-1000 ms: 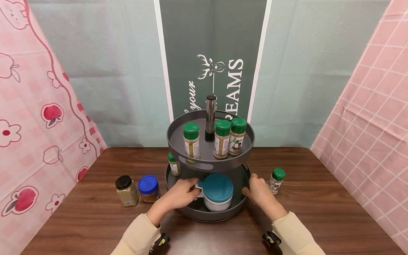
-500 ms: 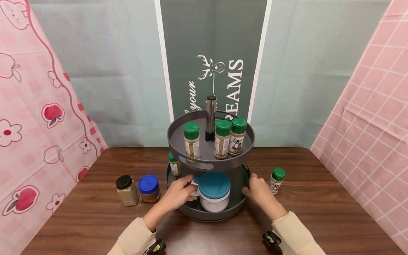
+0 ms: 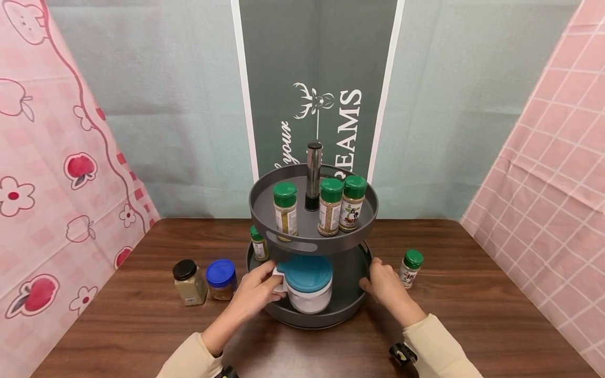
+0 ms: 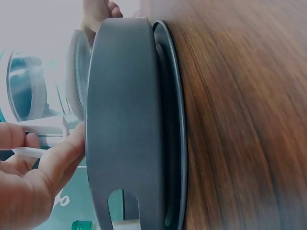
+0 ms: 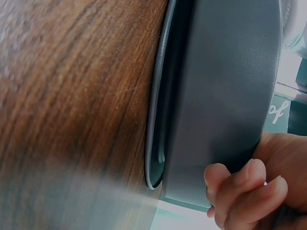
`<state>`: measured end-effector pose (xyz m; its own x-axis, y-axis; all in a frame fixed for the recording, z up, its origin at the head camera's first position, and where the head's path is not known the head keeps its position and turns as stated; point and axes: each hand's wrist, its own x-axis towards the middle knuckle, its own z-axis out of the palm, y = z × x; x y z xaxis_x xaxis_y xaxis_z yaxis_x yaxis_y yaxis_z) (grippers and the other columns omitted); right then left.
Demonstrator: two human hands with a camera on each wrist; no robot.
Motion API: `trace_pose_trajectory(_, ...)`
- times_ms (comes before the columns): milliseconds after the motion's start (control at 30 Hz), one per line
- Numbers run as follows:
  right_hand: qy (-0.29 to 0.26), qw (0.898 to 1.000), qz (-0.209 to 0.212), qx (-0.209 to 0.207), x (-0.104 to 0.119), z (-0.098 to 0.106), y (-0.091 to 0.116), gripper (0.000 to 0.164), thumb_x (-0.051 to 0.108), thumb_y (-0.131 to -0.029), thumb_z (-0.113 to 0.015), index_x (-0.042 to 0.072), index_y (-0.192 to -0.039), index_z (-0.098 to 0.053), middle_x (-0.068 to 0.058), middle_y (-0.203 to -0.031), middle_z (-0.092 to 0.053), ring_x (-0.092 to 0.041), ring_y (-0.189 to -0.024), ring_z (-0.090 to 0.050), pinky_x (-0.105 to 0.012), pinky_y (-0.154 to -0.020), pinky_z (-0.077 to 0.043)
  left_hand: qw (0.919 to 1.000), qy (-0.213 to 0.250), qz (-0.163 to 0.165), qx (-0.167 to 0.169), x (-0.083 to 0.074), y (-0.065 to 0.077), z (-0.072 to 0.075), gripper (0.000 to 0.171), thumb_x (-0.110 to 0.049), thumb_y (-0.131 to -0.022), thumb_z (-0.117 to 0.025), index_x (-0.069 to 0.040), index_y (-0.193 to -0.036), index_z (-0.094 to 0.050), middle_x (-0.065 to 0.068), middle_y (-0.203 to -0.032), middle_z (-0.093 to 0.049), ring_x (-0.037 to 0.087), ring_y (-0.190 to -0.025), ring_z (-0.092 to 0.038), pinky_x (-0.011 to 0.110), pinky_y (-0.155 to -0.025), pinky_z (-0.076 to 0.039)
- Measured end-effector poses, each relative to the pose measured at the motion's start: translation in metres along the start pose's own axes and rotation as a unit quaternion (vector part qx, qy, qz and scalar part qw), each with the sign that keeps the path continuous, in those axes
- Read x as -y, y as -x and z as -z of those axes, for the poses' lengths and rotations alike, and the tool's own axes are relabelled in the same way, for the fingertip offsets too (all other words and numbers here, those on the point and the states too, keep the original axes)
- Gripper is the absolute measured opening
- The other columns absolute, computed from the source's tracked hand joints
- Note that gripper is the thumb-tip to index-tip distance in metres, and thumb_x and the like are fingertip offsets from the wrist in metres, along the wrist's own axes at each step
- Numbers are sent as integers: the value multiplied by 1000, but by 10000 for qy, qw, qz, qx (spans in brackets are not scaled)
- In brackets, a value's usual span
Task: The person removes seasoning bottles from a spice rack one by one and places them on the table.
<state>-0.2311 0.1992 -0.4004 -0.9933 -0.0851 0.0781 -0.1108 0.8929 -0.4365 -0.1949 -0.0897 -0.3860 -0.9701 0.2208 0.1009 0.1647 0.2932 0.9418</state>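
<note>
My left hand grips the white handle of a seasoning jar with a teal lid, which sits in the lower tray of a dark grey two-tier turntable. In the left wrist view, thumb and fingers close around that handle. My right hand holds the lower tray's right rim; in the right wrist view its fingers curl against the outer wall. On the upper tray stand three green-capped spice bottles. Another small green-capped bottle is at the lower tray's left.
Left of the turntable, a black-capped jar and a blue-lidded jar stand on the wooden table. A green-capped bottle stands beyond the right hand. A chrome post rises from the upper tray.
My left hand has moved left with the seasoning jar, shifting it toward the left side of the lower tray. The right hand has stayed on the rim.
</note>
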Motion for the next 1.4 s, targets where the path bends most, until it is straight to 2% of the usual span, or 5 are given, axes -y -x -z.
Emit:
trace_pose_trajectory(300, 19, 10000, -18, 42, 1, 0, 0, 33, 10, -79, -58, -12, -98, -43, -12, -56, -48, -20, -44, -48, -33, -42, -41, 9979, 219, 34, -602, 4, 6, 11, 10, -14, -92, -49, -8, -84, -53, 12, -94, -64, 18, -76, -63, 35, -67, -56)
trace_pose_trajectory(500, 57, 9999, -69, 61, 0, 0, 0, 32, 10, -79, -58, -12, -97, -43, -13, -57, -48, -21, -45, -48, -33, -42, -41, 9970, 126, 108, -761, 4, 17, 20, 12, -12, -91, -50, -9, -79, -49, 10, -94, -63, 15, -78, -63, 33, -66, -56)
trace_pose_trajectory(800, 74, 10000, 19, 11, -1, 0, 0, 33, 10, -78, -57, -13, -98, -43, -14, -60, -48, -22, -48, -48, -34, -44, -41, 9974, 51, 205, -695, 5, 33, 36, 12, -9, -92, -47, -8, -81, -49, 9, -95, -59, 15, -85, -60, 35, -68, -56)
trace_pose_trajectory(1067, 89, 10000, 17, 12, -1, 0, 1, 35, 10, -79, -59, -14, -98, -43, -15, -62, -48, -22, -49, -48, -34, -44, -42, 9949, 53, 16, -1009, 6, 47, 52, 14, -11, -92, -49, -7, -79, -46, 9, -91, -56, 13, -85, -59, 35, -69, -55)
trace_pose_trajectory(1400, 99, 9999, 96, -84, -2, -1, 0, 32, 10, -77, -60, -12, -93, -43, -16, -62, -49, -22, -49, -48, -35, -44, -42, 9921, -335, -55, -1208, 18, 64, 82, 8, -7, -91, -48, -4, -85, -52, 14, -90, -59, 15, -80, -60, 34, -68, -56)
